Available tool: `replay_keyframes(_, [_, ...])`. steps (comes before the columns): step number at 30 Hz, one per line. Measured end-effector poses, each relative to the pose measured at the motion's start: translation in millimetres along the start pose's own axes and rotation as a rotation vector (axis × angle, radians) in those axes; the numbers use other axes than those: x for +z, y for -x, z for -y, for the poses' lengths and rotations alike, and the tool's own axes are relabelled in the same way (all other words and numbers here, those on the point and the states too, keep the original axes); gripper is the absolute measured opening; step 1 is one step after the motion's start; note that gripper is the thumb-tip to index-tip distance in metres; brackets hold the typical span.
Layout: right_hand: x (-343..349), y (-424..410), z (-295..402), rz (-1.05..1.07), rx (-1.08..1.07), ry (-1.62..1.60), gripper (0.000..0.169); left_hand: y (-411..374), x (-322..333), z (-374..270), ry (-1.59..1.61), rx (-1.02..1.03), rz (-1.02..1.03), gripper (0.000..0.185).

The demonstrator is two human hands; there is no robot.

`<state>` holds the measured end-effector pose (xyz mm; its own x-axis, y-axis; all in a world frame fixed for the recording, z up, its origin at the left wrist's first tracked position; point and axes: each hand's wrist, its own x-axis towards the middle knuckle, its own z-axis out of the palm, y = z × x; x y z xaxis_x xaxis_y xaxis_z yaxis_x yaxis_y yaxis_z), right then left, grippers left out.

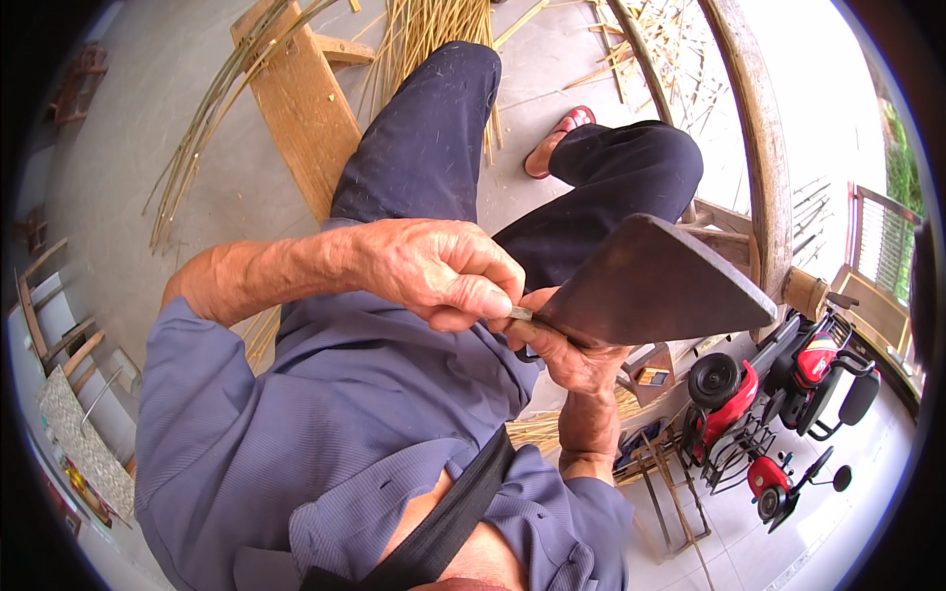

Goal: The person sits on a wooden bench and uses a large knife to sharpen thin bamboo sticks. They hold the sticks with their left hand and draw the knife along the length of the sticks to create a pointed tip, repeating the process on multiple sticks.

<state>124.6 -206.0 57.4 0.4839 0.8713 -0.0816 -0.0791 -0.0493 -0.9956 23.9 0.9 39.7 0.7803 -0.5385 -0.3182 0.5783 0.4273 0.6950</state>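
My left hand [451, 273] pinches a short pale strip [520, 312], apparently bamboo, between thumb and curled fingers. Its visible end lies at the base of a broad dark metal blade [650, 284]. My right hand [573, 358] is closed around the base of this cleaver-like knife, thumb near the strip. The wide blade points towards the upper right, over my right knee; the handle is mostly hidden. Both hands are close together in front of my waist, fingertips nearly touching at the strip.
A wooden bench [303, 111] carries long thin strips [211, 111] at upper left. A bundle of split strips [436, 29] lies beyond my knee. A curved wooden frame [761, 125] stands at right, near red scooters [732, 406] and a small box [652, 377]. Shavings litter the floor [547, 44].
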Motion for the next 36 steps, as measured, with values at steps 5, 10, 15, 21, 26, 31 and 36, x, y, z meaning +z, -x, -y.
replay_keyframes(5, [-21.5,15.7,-21.8,0.117,-0.037,0.342,0.030,-2.3,0.8,4.0,-0.021,-0.007,0.013,0.028])
replay_keyframes(10, [-19.4,26.9,-18.6,0.111,0.010,0.453,0.032,-16.0,3.6,19.0,-0.043,-0.011,0.048,0.026])
replay_keyframes(15, [-15.3,38.3,-27.9,0.107,-0.024,0.481,0.030,-21.5,4.8,39.1,0.104,-0.100,0.081,0.023])
replay_keyframes(21, [-13.5,22.2,-16.6,0.250,-0.076,0.554,0.025,-19.8,10.6,53.6,0.209,-0.112,0.051,0.025])
replay_keyframes(26, [-7.3,37.4,-27.4,0.081,0.187,0.327,0.013,-20.5,-1.7,39.5,0.030,-0.126,0.084,0.025])
replay_keyframes(31, [-17.1,25.6,-10.9,0.030,0.125,0.437,0.010,12.7,-19.8,28.5,-0.112,-0.104,0.074,0.033])
replay_keyframes(36, [11.3,11.8,-23.2,-0.130,-0.125,-0.006,0.030,24.5,-22.9,36.8,0.010,-0.019,0.032,0.036])
